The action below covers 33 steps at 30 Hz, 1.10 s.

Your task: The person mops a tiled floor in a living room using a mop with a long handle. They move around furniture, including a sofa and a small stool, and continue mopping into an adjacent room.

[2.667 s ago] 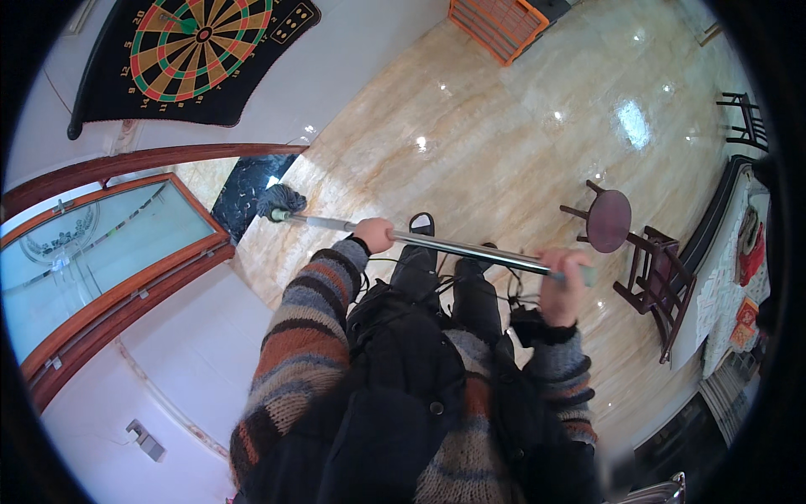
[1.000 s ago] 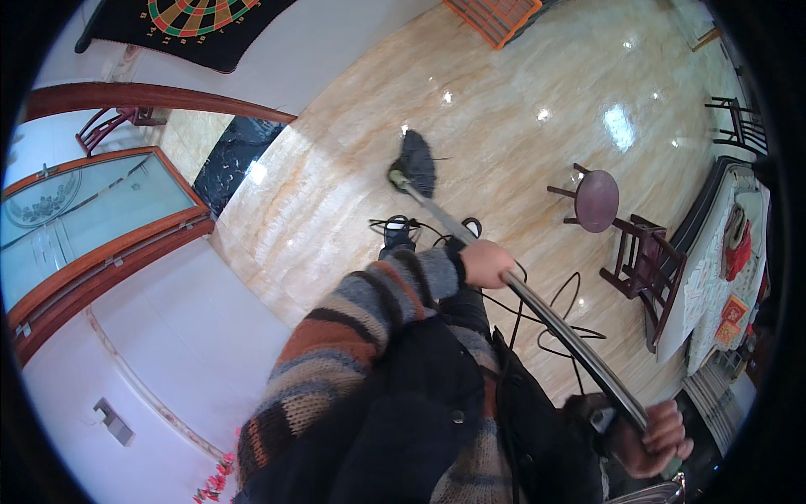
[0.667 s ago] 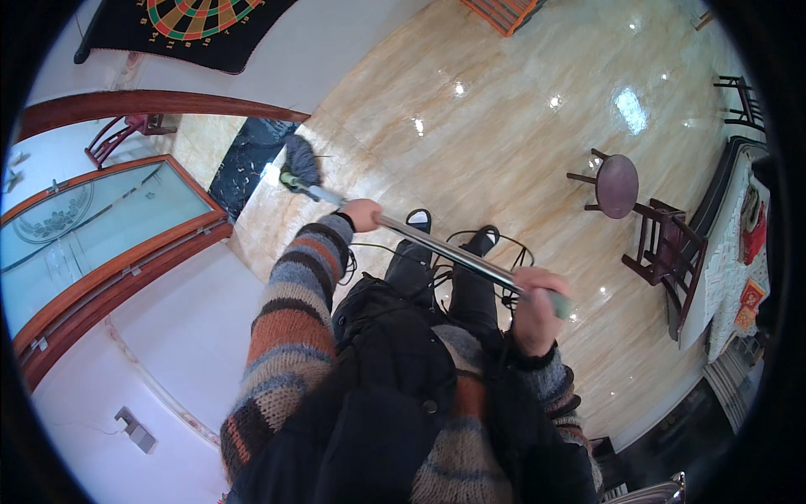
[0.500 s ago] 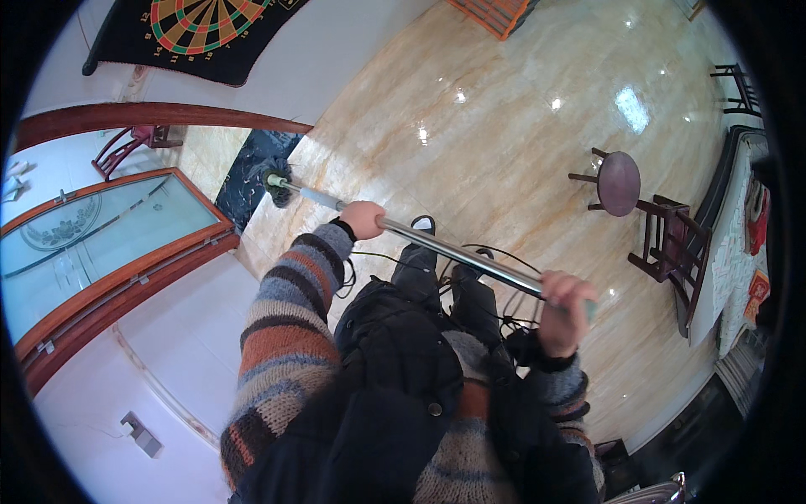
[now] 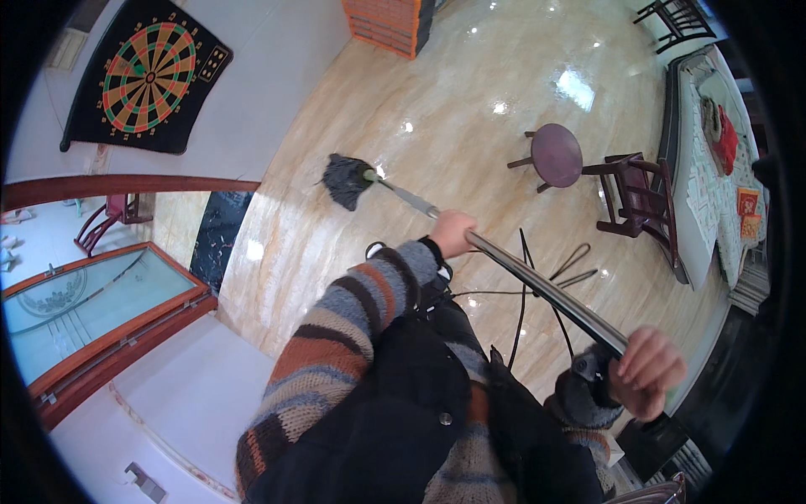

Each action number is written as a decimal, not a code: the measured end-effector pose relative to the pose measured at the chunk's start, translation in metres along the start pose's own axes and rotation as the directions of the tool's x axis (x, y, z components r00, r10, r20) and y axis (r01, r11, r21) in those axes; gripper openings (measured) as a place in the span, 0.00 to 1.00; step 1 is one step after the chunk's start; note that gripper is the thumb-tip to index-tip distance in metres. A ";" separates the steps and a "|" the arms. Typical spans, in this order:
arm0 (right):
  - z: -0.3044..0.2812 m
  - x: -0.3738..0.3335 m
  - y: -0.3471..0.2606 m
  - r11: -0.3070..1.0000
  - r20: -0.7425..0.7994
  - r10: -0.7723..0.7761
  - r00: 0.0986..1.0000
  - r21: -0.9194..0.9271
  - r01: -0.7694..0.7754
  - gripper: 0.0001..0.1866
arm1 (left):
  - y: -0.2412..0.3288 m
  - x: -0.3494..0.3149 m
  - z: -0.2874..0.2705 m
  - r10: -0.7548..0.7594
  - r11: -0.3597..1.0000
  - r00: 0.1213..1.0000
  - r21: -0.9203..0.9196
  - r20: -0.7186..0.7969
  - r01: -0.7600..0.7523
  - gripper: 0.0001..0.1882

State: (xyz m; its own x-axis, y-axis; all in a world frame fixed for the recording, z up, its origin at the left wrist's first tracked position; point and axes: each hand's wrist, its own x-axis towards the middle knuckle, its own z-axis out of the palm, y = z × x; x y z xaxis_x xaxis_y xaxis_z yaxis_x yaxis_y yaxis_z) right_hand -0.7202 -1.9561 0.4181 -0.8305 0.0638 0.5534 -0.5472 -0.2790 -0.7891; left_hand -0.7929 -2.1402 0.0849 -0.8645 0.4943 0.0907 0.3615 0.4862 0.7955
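A mop with a long metal handle slants across in front of me. My left hand wraps round the handle partway down, near its grey sleeve. Closed round the upper end, at the right, is my right hand, slightly blurred. The dark, stringy mop head lies on the glossy tiled floor, ahead and a little to the left. Black cables hang in loops below the handle.
On the left stand a wood-framed glass door and a dark stone threshold; a dartboard hangs on the wall. An orange crate is far ahead. A round stool, a wooden chair and a covered table stand right.
The mop head has swept from the dark threshold rightward onto the light tiles. Both hands have moved right with the handle, the right one also lower. My view has turned.
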 end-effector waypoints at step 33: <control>0.111 0.130 0.174 0.894 -0.244 -0.258 0.935 -0.428 0.135 0.06 | -0.175 0.190 -0.185 0.071 0.988 0.907 0.095 0.415 -0.121 0.07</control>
State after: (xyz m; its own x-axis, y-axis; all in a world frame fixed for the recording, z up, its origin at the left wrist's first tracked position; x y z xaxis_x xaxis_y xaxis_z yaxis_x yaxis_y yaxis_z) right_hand -0.9114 -2.1027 0.3824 -0.6607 0.3654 0.6557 -0.6454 0.1694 -0.7448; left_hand -1.0851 -2.2640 0.0739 -0.6135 0.7820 -0.1094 0.4954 0.4891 0.7179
